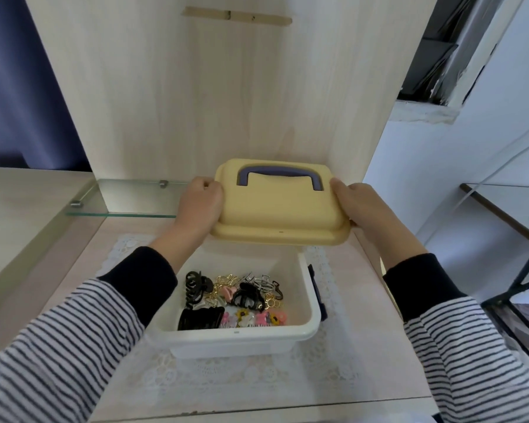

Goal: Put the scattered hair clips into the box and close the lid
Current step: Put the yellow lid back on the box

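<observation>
A white box point(307, 288) stands open on a lace mat in the middle of the desk. Several hair clips point(235, 297) lie inside it: black claw clips, gold and silver ones, small pink and yellow flower clips. Above the box's far side hangs the yellow lid point(281, 212) with a purple handle, tilted toward me. My left hand point(197, 206) grips the lid's left edge and my right hand point(359, 203) grips its right edge. The lid hides the box's far rim.
A glass shelf point(113, 206) juts out at the left behind the box. A tall wooden panel point(226, 87) rises right behind the lid. A white lace mat point(324, 361) lies under the box. A dark-framed table point(513, 215) stands at the right.
</observation>
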Motion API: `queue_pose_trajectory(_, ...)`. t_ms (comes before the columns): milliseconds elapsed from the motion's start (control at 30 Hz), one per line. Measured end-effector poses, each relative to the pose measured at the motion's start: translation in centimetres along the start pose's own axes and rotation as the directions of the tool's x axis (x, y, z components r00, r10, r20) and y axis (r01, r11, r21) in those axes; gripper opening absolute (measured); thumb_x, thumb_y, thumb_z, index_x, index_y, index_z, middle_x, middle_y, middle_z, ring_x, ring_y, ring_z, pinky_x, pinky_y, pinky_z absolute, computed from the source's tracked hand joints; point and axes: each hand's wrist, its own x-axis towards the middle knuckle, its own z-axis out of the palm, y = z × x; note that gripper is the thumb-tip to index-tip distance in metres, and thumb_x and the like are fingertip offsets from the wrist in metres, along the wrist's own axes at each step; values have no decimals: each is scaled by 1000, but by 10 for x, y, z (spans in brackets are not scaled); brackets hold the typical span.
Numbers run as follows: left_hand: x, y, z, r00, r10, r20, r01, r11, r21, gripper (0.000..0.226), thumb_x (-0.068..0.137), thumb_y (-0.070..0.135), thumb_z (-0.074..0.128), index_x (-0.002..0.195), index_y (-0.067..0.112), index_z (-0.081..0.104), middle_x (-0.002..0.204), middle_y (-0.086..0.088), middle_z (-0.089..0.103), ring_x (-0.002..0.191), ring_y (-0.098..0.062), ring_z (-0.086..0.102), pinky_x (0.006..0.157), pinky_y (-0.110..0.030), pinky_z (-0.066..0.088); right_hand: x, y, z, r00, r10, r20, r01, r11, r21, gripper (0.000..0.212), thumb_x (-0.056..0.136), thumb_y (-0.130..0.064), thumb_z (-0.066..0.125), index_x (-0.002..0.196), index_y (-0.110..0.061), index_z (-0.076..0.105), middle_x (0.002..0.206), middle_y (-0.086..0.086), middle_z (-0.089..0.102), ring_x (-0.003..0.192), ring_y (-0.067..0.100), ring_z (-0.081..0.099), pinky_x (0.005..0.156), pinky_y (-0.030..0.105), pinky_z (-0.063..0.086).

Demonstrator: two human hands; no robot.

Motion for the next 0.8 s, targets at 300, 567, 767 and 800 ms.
queue_pose_trajectory(300, -38, -22, -51, 996, -58, -67, 56, 998, -39, 26, 93, 26, 38, 93, 7, 56, 88, -12, 49, 79, -21, 45, 68, -35, 32, -48, 8, 30, 988, -128, -90, 143, 973, 182, 23, 96, -31, 46, 83, -13, 54, 74, -2, 52, 67, 12, 47, 58, 26, 35)
queue_pose_trajectory(567, -73, -50, -75, 997, -50, -65, 56, 995, 86, 25, 95, 32, 39, 85, 17, 55, 83, -3, 57, 76, -19, 51, 66, -33, 38, -83, 18, 52, 996, -56, -67, 75, 946, 314, 21, 96, -30, 48, 98, -11, 57, 88, 3, 58, 82, 17, 53, 65, 28, 40)
queue_pose_trajectory(767, -89, -61, -83, 995, -65, -75, 73, 990, 118, 29, 97, 31, 37, 103, 16, 62, 88, 2, 60, 78, -15, 55, 60, -31, 39, -103, 19, 58, 999, -31, -35, 42, 926, 374, 13, 94, -25, 45, 89, -14, 50, 74, 0, 48, 71, 18, 47, 52, 23, 30)
queue_pose_trajectory(800, -92, -62, -84, 995, -71, -76, 79, 990, 113, 29, 97, 31, 37, 104, 19, 62, 91, 3, 61, 80, -15, 56, 60, -31, 41, -105, 19, 58, 999, -33, -22, 39, 926, 375, 14, 94, -24, 44, 85, -15, 48, 72, -1, 46, 69, 18, 46, 51, 22, 29)
